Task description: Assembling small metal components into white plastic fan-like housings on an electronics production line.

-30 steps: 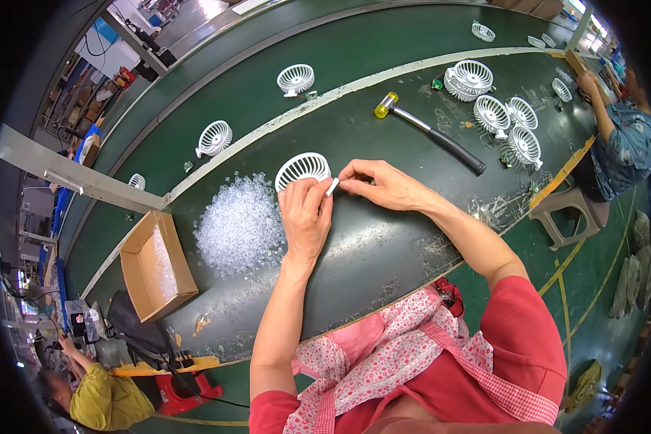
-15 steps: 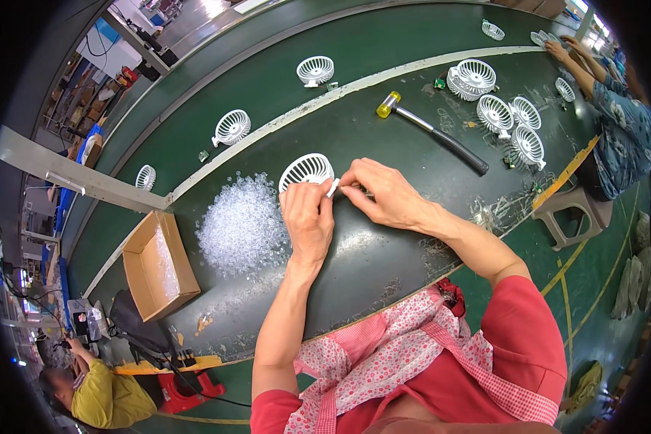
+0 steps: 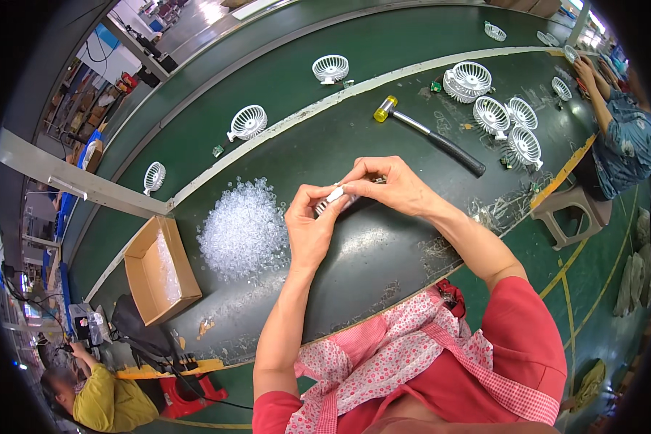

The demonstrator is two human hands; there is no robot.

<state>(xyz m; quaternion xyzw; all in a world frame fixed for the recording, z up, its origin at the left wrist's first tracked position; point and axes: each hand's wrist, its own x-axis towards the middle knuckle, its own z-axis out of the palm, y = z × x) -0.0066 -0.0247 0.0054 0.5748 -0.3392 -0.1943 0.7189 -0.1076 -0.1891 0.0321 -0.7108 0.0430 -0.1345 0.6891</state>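
Observation:
Between my two hands is a white slatted fan housing (image 3: pixel 335 195), turned edge-on and mostly hidden by the fingers. My left hand (image 3: pixel 312 220) grips its left side, thumb and fingers closed. My right hand (image 3: pixel 387 186) closes on the other side, its fingertips at the white stub on the rim. Left of my hands lies a heap of small clear plastic pieces (image 3: pixel 240 228). Beyond my right hand rests a hammer (image 3: pixel 432 136) with a yellow head and black handle.
Several white fan housings (image 3: pixel 490 116) lie at the right, some with small green circuit boards. More housings (image 3: pixel 249 123) sit on the green belt (image 3: pixel 282 94) beyond a pale rail. A cardboard box (image 3: pixel 163 271) stands left. Co-workers sit at right (image 3: pixel 618 137) and lower left (image 3: pixel 112 398).
The housing in my hands has been tilted up from face-up to edge-on, and both hands have turned with it. Housings on the belt have shifted right. The right co-worker's hands moved.

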